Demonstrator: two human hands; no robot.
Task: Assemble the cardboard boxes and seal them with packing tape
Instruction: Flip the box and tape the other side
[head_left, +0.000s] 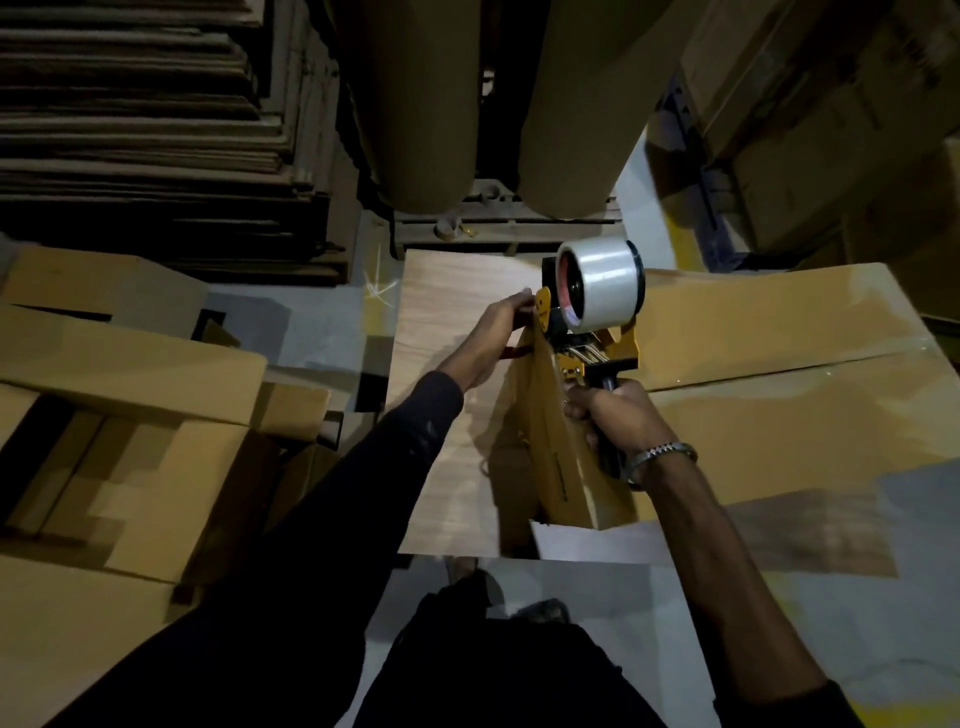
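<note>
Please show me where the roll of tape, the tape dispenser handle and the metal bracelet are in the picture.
roll of tape (605, 280): head view, on the clear outer winding.
tape dispenser handle (609, 385): head view, on the black top just above the right hand (621, 415).
metal bracelet (660, 453): head view, on the links across the right wrist.

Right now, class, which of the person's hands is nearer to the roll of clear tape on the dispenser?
Left. The left hand is beside the tape roll, at the dispenser's front; the right hand grips the handle below.

Narrow upright box (566, 467) under tape dispenser (592, 312)
</note>
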